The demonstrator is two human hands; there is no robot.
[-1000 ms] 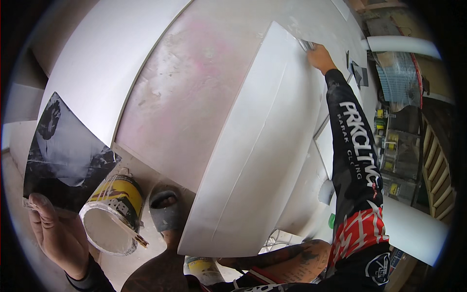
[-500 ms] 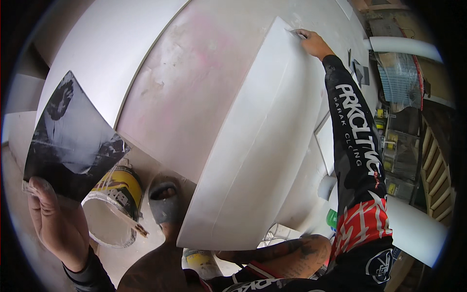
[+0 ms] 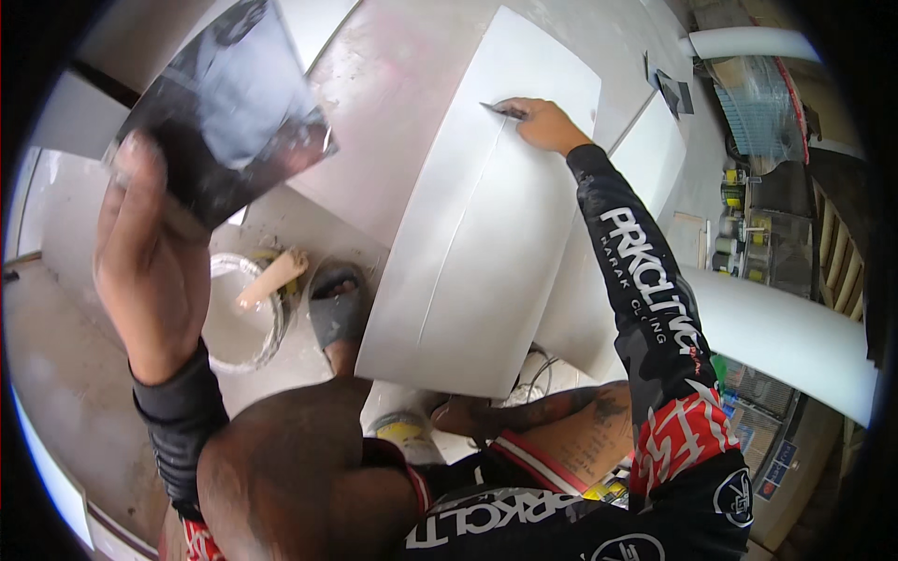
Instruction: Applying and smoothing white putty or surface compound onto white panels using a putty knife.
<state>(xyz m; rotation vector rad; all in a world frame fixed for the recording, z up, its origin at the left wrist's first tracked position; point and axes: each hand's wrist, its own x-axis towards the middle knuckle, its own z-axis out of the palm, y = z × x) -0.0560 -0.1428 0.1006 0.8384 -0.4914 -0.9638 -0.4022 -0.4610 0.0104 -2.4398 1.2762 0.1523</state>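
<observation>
My left hand (image 3: 150, 257) is raised at the left, its thumb and fingers gripping one corner of a glossy black square sheet (image 3: 210, 164) that carries a pale, whitish smear. A long white panel (image 3: 449, 271) lies slanted before me, with a thin raised line running along its middle. On the panel's far half, my right hand (image 3: 550, 128) is closed on a thin dark scraper blade (image 3: 502, 109). The blade lies close to the far end of that line; whether its edge touches the surface is hard to tell. My right arm reaches out across the panel's right side.
A white-rimmed bucket (image 3: 213, 351) holding pale paste, with a wooden stick (image 3: 276, 278), stands left of my sandalled foot (image 3: 339, 304). Another tub (image 3: 404, 430) sits under the panel's near end. White tubes (image 3: 776, 327), small cans (image 3: 732, 192) and dark scraps (image 3: 673, 92) lie rightward.
My left hand and the black sheet have risen and come rightward. My right hand has drawn the scraper nearer along the panel, from its far corner to the middle line. The view has shifted.
</observation>
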